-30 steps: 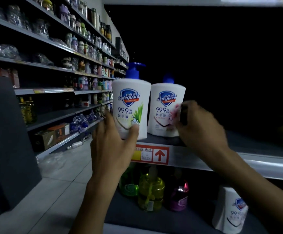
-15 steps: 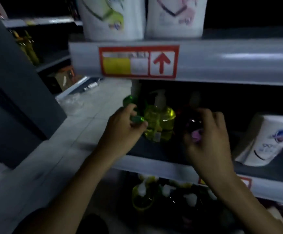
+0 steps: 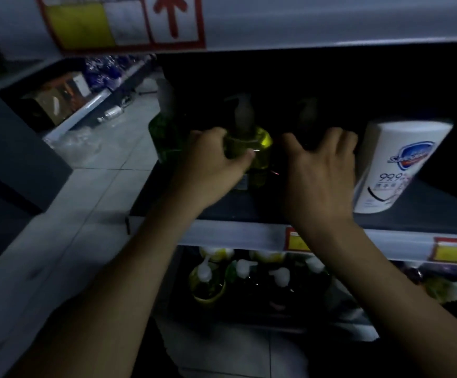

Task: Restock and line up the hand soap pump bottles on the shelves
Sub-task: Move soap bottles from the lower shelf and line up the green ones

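Note:
On the middle shelf point(image 3: 249, 208) stand three small pump bottles. My left hand point(image 3: 211, 165) grips the yellow bottle point(image 3: 257, 148) in the middle. A green bottle point(image 3: 164, 137) stands to its left, apart from the hand. My right hand point(image 3: 320, 175) wraps around a dark bottle point(image 3: 307, 115) whose body is almost hidden; only its pump top shows dimly. A white Safeguard bottle point(image 3: 393, 170) stands tilted just right of my right hand.
The upper shelf's front edge point(image 3: 303, 20) with a red-arrow price label point(image 3: 123, 23) hangs close overhead. The lower shelf holds several pump bottles point(image 3: 243, 279). The tiled aisle floor point(image 3: 85, 203) lies left, with boxes point(image 3: 55, 102) on the far low shelf.
The view dropped from the top shelf to the middle one. My left hand moved from the green bottle onto the yellow one; my right hand stayed on the dark bottle.

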A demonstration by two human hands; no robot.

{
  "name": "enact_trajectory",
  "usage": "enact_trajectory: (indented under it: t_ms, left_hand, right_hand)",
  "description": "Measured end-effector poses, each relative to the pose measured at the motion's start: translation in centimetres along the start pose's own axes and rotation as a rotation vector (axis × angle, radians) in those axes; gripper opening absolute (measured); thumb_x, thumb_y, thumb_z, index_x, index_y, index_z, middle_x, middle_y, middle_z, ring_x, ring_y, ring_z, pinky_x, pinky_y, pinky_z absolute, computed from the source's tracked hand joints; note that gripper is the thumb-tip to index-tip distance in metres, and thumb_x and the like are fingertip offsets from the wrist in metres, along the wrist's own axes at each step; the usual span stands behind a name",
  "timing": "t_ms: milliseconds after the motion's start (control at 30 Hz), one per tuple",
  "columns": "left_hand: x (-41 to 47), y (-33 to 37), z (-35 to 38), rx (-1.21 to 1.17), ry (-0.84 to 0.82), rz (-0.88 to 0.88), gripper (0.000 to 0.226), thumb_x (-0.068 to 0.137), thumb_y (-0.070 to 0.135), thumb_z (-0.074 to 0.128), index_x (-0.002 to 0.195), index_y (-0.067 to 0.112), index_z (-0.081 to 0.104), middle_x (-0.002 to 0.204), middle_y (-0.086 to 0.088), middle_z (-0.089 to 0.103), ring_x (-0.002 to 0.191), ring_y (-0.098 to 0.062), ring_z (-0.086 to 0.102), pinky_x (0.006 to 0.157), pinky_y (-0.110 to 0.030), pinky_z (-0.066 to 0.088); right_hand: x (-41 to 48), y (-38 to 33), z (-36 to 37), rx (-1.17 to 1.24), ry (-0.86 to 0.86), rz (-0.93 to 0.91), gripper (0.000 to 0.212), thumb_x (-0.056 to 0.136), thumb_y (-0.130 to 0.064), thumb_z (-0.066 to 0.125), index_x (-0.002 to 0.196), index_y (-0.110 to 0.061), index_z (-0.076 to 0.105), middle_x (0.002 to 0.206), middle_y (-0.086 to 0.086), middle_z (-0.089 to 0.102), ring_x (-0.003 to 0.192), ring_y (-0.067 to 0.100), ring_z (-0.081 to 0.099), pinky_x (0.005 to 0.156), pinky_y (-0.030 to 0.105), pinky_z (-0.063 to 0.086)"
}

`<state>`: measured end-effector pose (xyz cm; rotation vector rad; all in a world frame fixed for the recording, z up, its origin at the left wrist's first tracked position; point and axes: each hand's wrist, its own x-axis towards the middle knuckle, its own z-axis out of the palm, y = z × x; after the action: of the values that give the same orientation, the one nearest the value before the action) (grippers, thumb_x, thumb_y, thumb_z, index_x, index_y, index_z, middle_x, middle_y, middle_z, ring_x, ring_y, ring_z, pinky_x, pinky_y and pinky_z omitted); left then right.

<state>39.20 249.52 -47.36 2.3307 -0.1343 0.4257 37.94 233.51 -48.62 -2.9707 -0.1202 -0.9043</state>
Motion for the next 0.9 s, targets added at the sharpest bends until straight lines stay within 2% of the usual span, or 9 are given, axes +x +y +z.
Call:
enact_trajectory:
  t_ms: [167, 267, 333, 400, 433, 533, 633, 700, 900]
  left_hand:
    - [-0.4, 1.6, 2.5, 0.076, -0.006, 0.057, 0.021, 0.091, 0.038, 0.058, 0.092, 0.019, 0.051, 0.09, 0.0, 0.038, 0.074, -0.02, 0.043, 0.068, -0.027, 0.034]
    - [-0.1, 0.8, 0.4, 0.037, 0.068, 0.046, 0.022, 0.093, 0.028, 0.056, 0.097, 0.007, 0.061, 0.083, -0.009, 0.055, 0.066, -0.02, 0.05, 0.059, -0.029, 0.036]
    - [0.6, -0.9, -2.8, -0.034, 0.348, -0.044, 0.015, 0.089, 0.013, 0.055, 0.085, 0.001, 0.064, 0.074, -0.015, 0.063, 0.065, -0.027, 0.058, 0.058, -0.037, 0.044]
    - [1.3, -3.3, -6.0, -0.192, 0.532, -0.171, 0.016, 0.087, 0.004, 0.051, 0.09, 0.008, 0.066, 0.091, -0.012, 0.069, 0.088, -0.028, 0.063, 0.074, -0.031, 0.048]
    - [1.5, -4.5, -7.2, -0.279, 0.522, -0.223, 0.021, 0.089, 0.005, 0.049, 0.097, 0.015, 0.065, 0.102, -0.008, 0.067, 0.099, -0.026, 0.061, 0.081, -0.029, 0.047]
    - [1.9, -7.6, -8.4, -0.461, 0.293, -0.323, 0.028, 0.1, 0.016, 0.043, 0.124, 0.022, 0.056, 0.121, -0.001, 0.056, 0.116, -0.023, 0.053, 0.1, -0.039, 0.045]
    - [2.2, -8.6, -7.2, -0.525, 0.083, -0.335, 0.04, 0.101, 0.015, 0.039, 0.14, 0.022, 0.044, 0.123, 0.001, 0.057, 0.11, -0.012, 0.057, 0.082, -0.025, 0.052]
    - [2.2, -8.8, -6.3, -0.57, 0.039, -0.311, 0.041, 0.099, 0.008, 0.04, 0.137, 0.021, 0.044, 0.109, 0.005, 0.063, 0.088, 0.001, 0.063, 0.063, -0.014, 0.051]
    - [1.5, -8.8, -6.5, -0.565, 0.049, -0.27, 0.034, 0.098, 0.007, 0.043, 0.129, 0.02, 0.044, 0.095, 0.007, 0.063, 0.07, 0.012, 0.063, 0.058, -0.01, 0.049]
  right_hand:
    - [-1.1, 1.6, -1.4, 0.043, -0.019, 0.06, 0.052, 0.08, -0.026, 0.065, 0.13, -0.019, 0.052, 0.124, 0.033, 0.039, 0.115, 0.046, 0.037, 0.088, 0.043, 0.027]
    - [-2.0, 0.8, -3.4, 0.383, 0.152, 0.031, 0.039, 0.076, -0.015, 0.063, 0.115, -0.012, 0.058, 0.123, 0.029, 0.04, 0.113, 0.043, 0.041, 0.091, 0.043, 0.036]
    - [-2.4, -0.3, -4.1, 0.612, 0.176, -0.041, 0.036, 0.074, -0.009, 0.057, 0.11, -0.012, 0.058, 0.116, 0.017, 0.041, 0.106, 0.027, 0.045, 0.092, 0.028, 0.04]
    - [-2.1, -1.8, -3.8, 0.774, 0.106, -0.096, 0.04, 0.075, -0.002, 0.055, 0.112, -0.015, 0.06, 0.111, 0.005, 0.042, 0.095, 0.008, 0.045, 0.086, 0.006, 0.033]
    - [-1.7, -2.7, -3.2, 0.834, 0.027, -0.106, 0.044, 0.077, 0.002, 0.055, 0.117, -0.017, 0.059, 0.113, 0.001, 0.044, 0.096, 0.007, 0.047, 0.085, 0.004, 0.033]
    - [-0.2, -5.6, -0.5, 0.948, -0.273, -0.077, 0.055, 0.086, 0.004, 0.055, 0.137, -0.017, 0.046, 0.132, 0.004, 0.053, 0.12, 0.019, 0.053, 0.098, 0.025, 0.044]
    - [1.6, -8.1, 2.4, 1.017, -0.46, -0.037, 0.061, 0.09, 0.0, 0.054, 0.145, -0.016, 0.034, 0.139, 0.008, 0.052, 0.127, 0.025, 0.05, 0.095, 0.025, 0.042]
    - [2.6, -9.0, 3.8, 1.067, -0.553, 0.0, 0.059, 0.09, -0.004, 0.055, 0.144, -0.016, 0.034, 0.136, 0.009, 0.054, 0.126, 0.027, 0.051, 0.099, 0.031, 0.044]
    - [3.9, -9.3, 5.2, 1.088, -0.585, -0.02, 0.058, 0.091, -0.011, 0.06, 0.143, -0.011, 0.035, 0.138, 0.01, 0.053, 0.13, 0.025, 0.048, 0.11, 0.037, 0.039]
